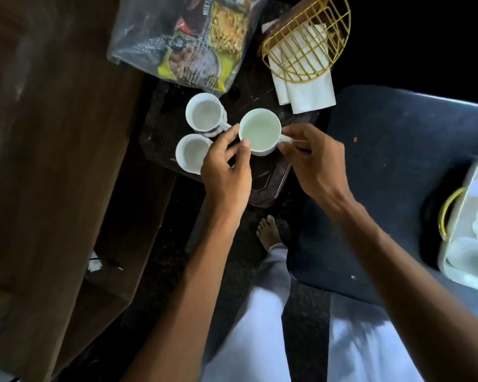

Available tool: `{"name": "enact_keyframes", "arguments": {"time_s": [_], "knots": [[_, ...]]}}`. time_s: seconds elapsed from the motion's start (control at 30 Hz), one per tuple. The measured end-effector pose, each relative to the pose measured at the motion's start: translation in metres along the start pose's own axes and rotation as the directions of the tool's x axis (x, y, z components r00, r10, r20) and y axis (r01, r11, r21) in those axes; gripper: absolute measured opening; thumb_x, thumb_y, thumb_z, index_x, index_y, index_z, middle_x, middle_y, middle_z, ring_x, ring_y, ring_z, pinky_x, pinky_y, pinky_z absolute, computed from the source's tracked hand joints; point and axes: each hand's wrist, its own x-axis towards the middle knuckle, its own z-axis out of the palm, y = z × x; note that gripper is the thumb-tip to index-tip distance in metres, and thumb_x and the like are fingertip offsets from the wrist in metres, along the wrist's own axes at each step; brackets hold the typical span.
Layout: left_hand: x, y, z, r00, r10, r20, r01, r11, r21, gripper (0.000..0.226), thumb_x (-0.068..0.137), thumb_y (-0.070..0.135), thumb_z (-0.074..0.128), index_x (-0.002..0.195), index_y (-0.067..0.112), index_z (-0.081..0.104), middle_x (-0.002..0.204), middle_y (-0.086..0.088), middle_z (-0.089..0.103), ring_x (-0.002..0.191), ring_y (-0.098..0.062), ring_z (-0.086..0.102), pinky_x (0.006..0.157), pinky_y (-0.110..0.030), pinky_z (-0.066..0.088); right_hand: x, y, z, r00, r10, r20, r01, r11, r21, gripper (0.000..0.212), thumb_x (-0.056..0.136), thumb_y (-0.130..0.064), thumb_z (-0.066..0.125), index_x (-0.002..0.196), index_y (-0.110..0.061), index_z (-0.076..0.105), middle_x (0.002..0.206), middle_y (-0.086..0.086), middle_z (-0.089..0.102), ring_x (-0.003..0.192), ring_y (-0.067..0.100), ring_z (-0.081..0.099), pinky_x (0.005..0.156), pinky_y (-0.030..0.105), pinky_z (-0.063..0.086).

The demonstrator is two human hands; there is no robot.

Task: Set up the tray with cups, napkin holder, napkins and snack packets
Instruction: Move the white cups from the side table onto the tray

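Observation:
A dark brown tray (268, 177) lies below me. Two white cups stand on its left part, one farther (203, 113) and one nearer (191, 153). I hold a third white cup (260, 130) over the tray's middle: my left hand (226, 166) pinches its near rim, and my right hand (312, 164) grips its handle. A yellow wire napkin holder (307, 42) lies at the tray's far right over white napkins (305, 89). Snack packets sit in a clear plastic bag (188, 42) at the far left.
A brown wooden surface (53, 133) runs along the left. A dark blue chair seat (384, 175) is to the right, with a white container of plates (469, 230) at its right edge. My bare foot (268, 232) and white-clothed legs are below the tray.

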Motion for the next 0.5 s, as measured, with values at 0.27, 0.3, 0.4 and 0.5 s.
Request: {"name": "enact_keyframes", "arguments": {"time_s": [0.27, 0.3, 0.4, 0.5], "knots": [[-0.001, 0.003, 0.005, 1.000, 0.004, -0.009, -0.004, 1.000, -0.022, 0.038, 0.101, 0.010, 0.057, 0.139, 0.008, 0.059, 0.136, -0.008, 0.065, 0.105, -0.003, 0.066, 0.102, -0.043, 0.057, -0.005, 0.001, -0.007, 0.997, -0.034, -0.066, 0.033, 0.999, -0.024, 0.016, 0.090, -0.016, 0.072, 0.105, -0.011, 0.075, 0.087, -0.019, 0.067, 0.080, -0.022, 0.061, 0.068, -0.001, 0.045], [-0.003, 0.004, 0.006, 1.000, 0.002, -0.009, -0.002, 1.000, -0.024, 0.037, 0.101, 0.009, 0.057, 0.138, 0.009, 0.059, 0.133, -0.007, 0.066, 0.103, -0.001, 0.066, 0.102, -0.043, 0.057, -0.007, 0.002, -0.011, 0.997, -0.035, -0.072, 0.034, 0.999, -0.022, 0.015, 0.090, -0.017, 0.072, 0.104, -0.012, 0.075, 0.086, -0.019, 0.067, 0.080, -0.020, 0.062, 0.068, 0.000, 0.046], [-0.015, 0.006, 0.015, 1.000, 0.010, 0.004, -0.010, 1.000, -0.005, 0.035, 0.101, 0.008, 0.057, 0.135, 0.011, 0.062, 0.130, -0.005, 0.067, 0.106, -0.004, 0.067, 0.101, -0.045, 0.056, -0.019, 0.008, -0.026, 0.994, -0.037, -0.102, 0.036, 0.999, -0.010, 0.014, 0.089, -0.017, 0.074, 0.102, -0.013, 0.076, 0.086, -0.019, 0.069, 0.079, -0.014, 0.065, 0.069, 0.003, 0.049], [-0.033, 0.008, 0.032, 1.000, 0.008, 0.028, -0.009, 1.000, 0.011, 0.030, 0.100, 0.010, 0.057, 0.129, 0.014, 0.066, 0.131, -0.007, 0.067, 0.117, -0.014, 0.067, 0.101, -0.043, 0.056, -0.033, 0.016, -0.048, 0.992, -0.026, -0.121, 0.028, 1.000, 0.010, 0.011, 0.088, -0.016, 0.074, 0.099, -0.015, 0.076, 0.084, -0.024, 0.068, 0.079, -0.014, 0.066, 0.068, 0.002, 0.046]]}}
